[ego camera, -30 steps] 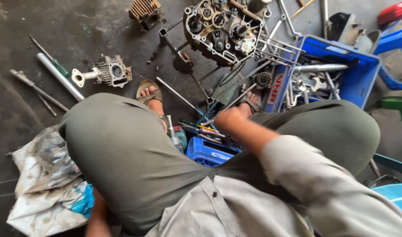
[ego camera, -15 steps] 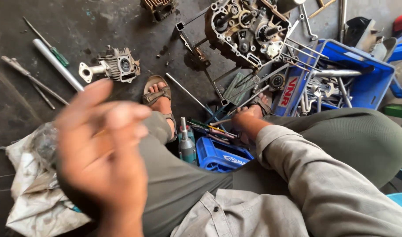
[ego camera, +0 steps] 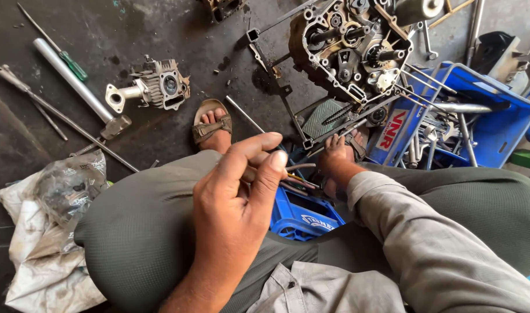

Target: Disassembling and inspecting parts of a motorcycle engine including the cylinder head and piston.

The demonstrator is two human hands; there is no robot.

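My left hand point(ego camera: 236, 203) is raised over my left knee, back toward the camera, with the thumb and forefinger stretched forward side by side and the other fingers curled. Its palm is hidden, so I cannot see whether anything is in it. My right hand point(ego camera: 337, 159) reaches down between my knees, fingers spread on thin rods and tools that lie across a small blue crate point(ego camera: 302, 217). Just beyond that hand an opened engine crankcase point(ego camera: 352, 46) rests on a metal stand.
A large blue crate point(ego camera: 496, 127) full of wrenches stands at the right. On the dark floor to the left lie a cylinder head point(ego camera: 155, 87), a metal tube point(ego camera: 74, 81), a green-handled screwdriver point(ego camera: 74, 66), long rods, a crumpled plastic bag point(ego camera: 62, 185) and rags point(ego camera: 39, 261).
My left hand came up from beside my left hip into view, waved open and blurred, and now holds still with fingers curled. My right hand stays down at the small crate. The view tilted forward.
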